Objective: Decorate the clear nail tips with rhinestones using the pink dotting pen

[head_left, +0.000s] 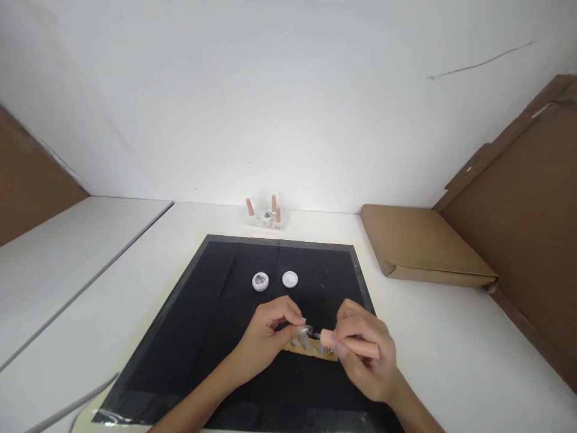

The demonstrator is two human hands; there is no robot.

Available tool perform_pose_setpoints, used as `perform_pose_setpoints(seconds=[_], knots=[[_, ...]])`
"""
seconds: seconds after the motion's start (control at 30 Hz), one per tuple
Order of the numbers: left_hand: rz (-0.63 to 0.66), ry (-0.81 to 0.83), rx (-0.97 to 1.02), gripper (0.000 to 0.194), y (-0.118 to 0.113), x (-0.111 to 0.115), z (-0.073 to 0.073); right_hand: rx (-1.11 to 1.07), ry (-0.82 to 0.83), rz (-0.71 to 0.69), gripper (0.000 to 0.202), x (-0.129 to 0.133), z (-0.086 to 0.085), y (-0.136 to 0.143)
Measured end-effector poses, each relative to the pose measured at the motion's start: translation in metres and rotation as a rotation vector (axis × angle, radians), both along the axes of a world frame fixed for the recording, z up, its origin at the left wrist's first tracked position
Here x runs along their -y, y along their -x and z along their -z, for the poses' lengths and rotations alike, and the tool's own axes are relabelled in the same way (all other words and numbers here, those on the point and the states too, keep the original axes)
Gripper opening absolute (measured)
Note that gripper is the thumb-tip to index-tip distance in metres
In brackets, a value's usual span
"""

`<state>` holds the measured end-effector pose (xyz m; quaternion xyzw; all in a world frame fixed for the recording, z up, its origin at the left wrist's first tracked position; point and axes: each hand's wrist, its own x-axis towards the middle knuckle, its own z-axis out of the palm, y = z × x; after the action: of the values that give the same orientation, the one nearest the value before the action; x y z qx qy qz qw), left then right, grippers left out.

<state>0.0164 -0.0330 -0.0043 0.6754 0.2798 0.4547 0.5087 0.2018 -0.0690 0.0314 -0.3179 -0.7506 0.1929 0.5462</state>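
My left hand [269, 337] pinches a small, shiny, translucent piece [306, 330] between thumb and fingertips; it looks like a false nail. My right hand [369, 349] is closed around the pink handle of a nail polish brush [350, 344]. The dark brush end points left and meets the piece, or comes very close to it. Below both hands lies a yellow strip [311, 349] with several shiny clear pieces on it, partly covered by the fingers. Farther back sit a small white jar [260, 282] with grey, silvery contents and a round white lid [290, 279].
A black mat [202, 319] with taped edges covers the middle of the white table [112, 282]. Against the wall stands a clear holder [265, 220] with several pink-capped items. At the right are a flat cardboard box [424, 243] and a tall cardboard panel [527, 210].
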Motion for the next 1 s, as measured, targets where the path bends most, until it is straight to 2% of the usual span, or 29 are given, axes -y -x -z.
perform_pose_setpoints(seconds=[0.07,0.2,0.37,0.53,0.63,0.7,0.83,1.0], knots=[[-0.026,-0.084,-0.032,0.013,0.0005,0.0005,0.0,0.019,0.025,-0.009,0.014,0.0002,0.0004,-0.0004],[-0.069,-0.213,-0.058,0.013,0.0018,0.0015,-0.0014,-0.075,0.103,0.099,0.012,0.0008,0.002,-0.0015],[-0.092,-0.333,-0.08,0.015,0.0015,0.0014,-0.0025,-0.031,0.096,-0.037,0.012,0.0004,0.0035,-0.0012],[-0.12,-0.379,-0.106,0.017,0.0021,0.0022,0.0009,-0.116,0.185,0.105,0.012,0.0002,0.0066,-0.0029],[-0.127,-0.407,-0.111,0.016,0.0018,0.0017,0.0014,-0.079,0.151,-0.007,0.01,0.001,0.0047,-0.002],[-0.131,-0.426,-0.114,0.016,0.0015,0.0014,0.0012,-0.041,0.161,-0.028,0.011,0.0015,0.0033,-0.0011],[-0.134,-0.457,-0.131,0.016,0.0019,0.0015,0.0018,-0.086,0.215,0.104,0.012,0.0018,0.0037,-0.0012],[-0.13,-0.501,-0.157,0.016,0.0011,0.0024,0.0031,-0.021,0.176,-0.028,0.012,0.0018,0.0021,-0.0006]])
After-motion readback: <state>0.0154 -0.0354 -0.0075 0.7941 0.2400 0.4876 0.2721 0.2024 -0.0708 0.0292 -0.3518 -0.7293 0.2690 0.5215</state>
